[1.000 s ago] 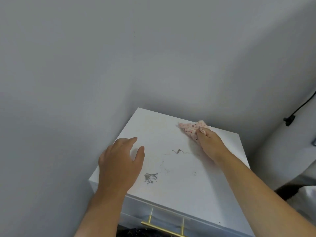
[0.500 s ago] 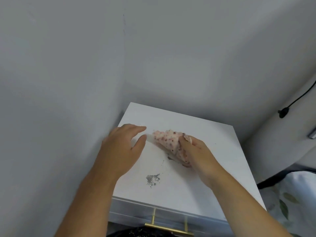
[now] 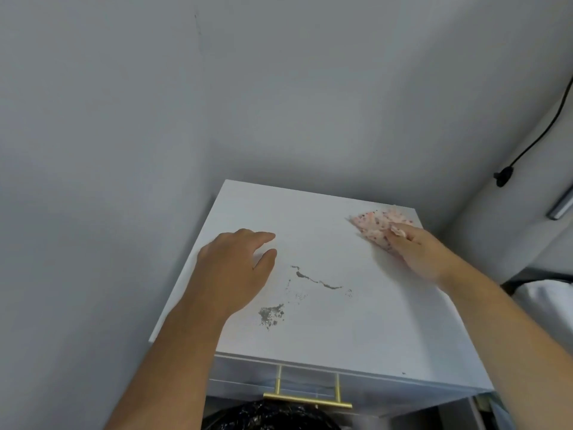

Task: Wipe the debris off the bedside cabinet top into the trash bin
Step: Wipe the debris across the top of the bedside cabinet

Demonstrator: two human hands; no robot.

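Wall: a plain grey wall (image 3: 93, 150) is running along the left side and behind the cabinet.
Left hand: the left hand (image 3: 231, 271) is lying palm down on the left part of the top, fingers loosely spread and pointing toward the far right, gripping nothing.
Cabinet top: the white bedside cabinet top (image 3: 356, 330) is filling the middle of the view, its front edge nearest the camera.
Debris: a grey debris patch (image 3: 271, 315) is sitting just right of the left wrist; a thin debris streak (image 3: 316, 279) is stretching with its long axis from upper left to lower right, between the two hands.
Handle: a gold drawer handle (image 3: 307, 400) is showing below the front edge.
Trash bin: a black-lined trash bin (image 3: 266, 417) is sitting under the handle, only partly in view.
Cloth: a pink speckled cloth (image 3: 375, 226) is lying at the far right corner, its pointed end aiming left.
Right hand: the right hand (image 3: 418, 252) is pressing on the cloth, fingers curled over it.
Cable: a black cable (image 3: 539, 138) is hanging at the right.
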